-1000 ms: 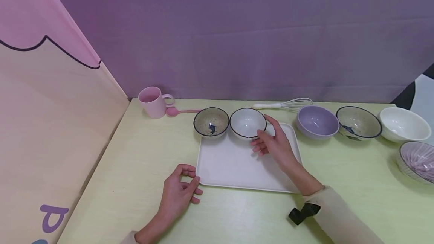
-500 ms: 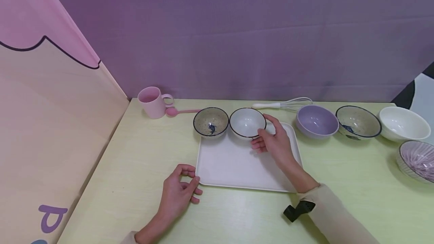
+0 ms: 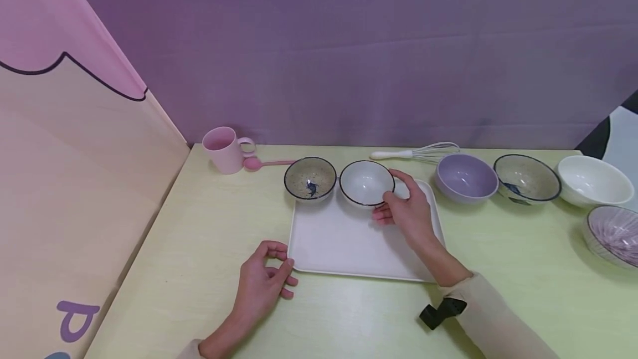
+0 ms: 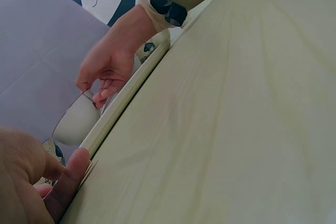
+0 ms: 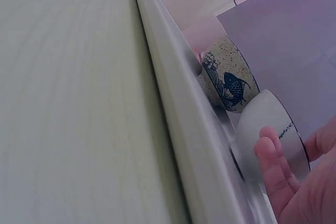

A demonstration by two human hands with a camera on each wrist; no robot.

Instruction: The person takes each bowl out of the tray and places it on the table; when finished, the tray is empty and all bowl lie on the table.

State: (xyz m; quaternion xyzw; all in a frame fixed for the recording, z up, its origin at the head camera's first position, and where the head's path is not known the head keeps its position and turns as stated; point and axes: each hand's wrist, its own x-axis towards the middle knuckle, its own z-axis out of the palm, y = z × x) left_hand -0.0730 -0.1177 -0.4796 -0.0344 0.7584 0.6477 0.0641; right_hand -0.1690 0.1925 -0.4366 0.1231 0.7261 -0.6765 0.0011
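My right hand [image 3: 410, 212] holds a white bowl [image 3: 366, 183] with a dark rim, thumb on its near rim and index finger along its right side. The bowl is at the back of a white rectangular tray [image 3: 356, 242]. Just left of it, a speckled beige bowl [image 3: 310, 179] with a blue fish inside overlaps the tray's back left corner. In the right wrist view, this speckled bowl [image 5: 231, 74] shows a fish on its outside too. My left hand [image 3: 261, 276] holds the tray's front left corner between curved fingers and thumb.
A pink mug [image 3: 224, 151] and pink spoon [image 3: 254, 164] lie at the back left. Behind the tray is a whisk [image 3: 399, 154]. Along the right stand a purple bowl [image 3: 466, 179], another speckled bowl [image 3: 528, 179], a plain white bowl [image 3: 593, 181] and a striped bowl [image 3: 613, 237].
My right hand has shifted the white bowl slightly right and towards me, so a narrow gap shows between it and the speckled bowl. The left hand and tray have stayed in place.
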